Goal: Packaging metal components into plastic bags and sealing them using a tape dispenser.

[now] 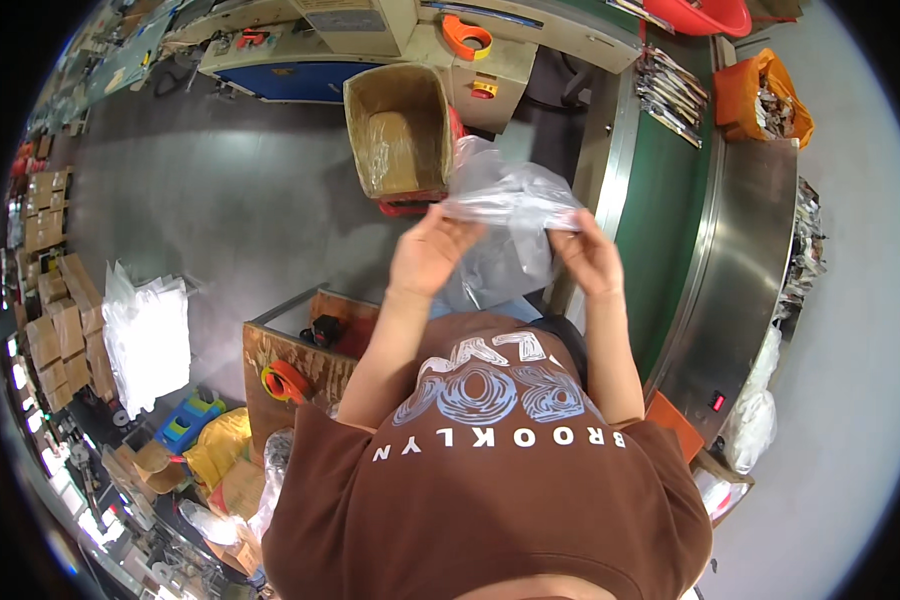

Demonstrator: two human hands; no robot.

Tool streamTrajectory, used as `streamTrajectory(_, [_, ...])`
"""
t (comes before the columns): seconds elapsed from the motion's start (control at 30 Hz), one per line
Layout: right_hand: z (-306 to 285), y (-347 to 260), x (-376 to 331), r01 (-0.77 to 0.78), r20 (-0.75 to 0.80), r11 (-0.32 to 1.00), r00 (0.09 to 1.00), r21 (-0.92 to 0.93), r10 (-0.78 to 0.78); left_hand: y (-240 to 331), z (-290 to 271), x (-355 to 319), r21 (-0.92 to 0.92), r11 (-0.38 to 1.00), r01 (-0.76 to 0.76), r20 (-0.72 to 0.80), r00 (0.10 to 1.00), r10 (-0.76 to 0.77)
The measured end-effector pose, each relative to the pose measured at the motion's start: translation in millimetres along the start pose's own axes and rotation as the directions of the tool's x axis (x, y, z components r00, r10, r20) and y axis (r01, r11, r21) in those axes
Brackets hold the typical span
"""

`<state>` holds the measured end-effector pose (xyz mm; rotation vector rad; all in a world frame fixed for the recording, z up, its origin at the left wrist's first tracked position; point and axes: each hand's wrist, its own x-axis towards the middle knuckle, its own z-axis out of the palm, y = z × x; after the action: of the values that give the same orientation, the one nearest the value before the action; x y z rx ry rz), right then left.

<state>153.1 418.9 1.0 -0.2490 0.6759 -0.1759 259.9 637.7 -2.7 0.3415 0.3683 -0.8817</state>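
Note:
Between my two hands a clear plastic bag (515,205) is stretched, its upper edge bunched and its lower part hanging down in front of my body. My left hand (432,250) pinches the bag at its left side. At the right side my right hand (588,255) grips it with the thumb on top and the fingers partly hidden behind. Just beyond my left hand stands a cardboard box (402,135), open at the top and lined with tape, on something red. Whether anything lies inside the bag cannot be made out.
To my right runs a green conveyor belt (660,210) with a steel edge; several flat packs (672,92) lie on it. An orange bag (765,95) stands beyond. A wooden cabinet (290,370) with an orange tape dispenser (285,381) is at my left. White sheets (148,335) are stacked farther left.

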Motion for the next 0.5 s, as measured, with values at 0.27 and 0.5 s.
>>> streamTrajectory(0.27, [21.0, -20.4, -4.6, 0.256, 0.289, 0.193, 0.943, -0.947, 0.165, 60.1, 5.8, -27.5, 0.606, 0.751, -0.261, 0.045, 0.954, 0.296])
streamTrajectory(0.5, [-16.3, -0.8, 76.8, 0.131, 0.128, 0.002, 0.966, -0.991, -0.224, 76.0, -61.9, -48.9, 0.978, 0.088, 0.188, -0.190, 0.646, 0.739])
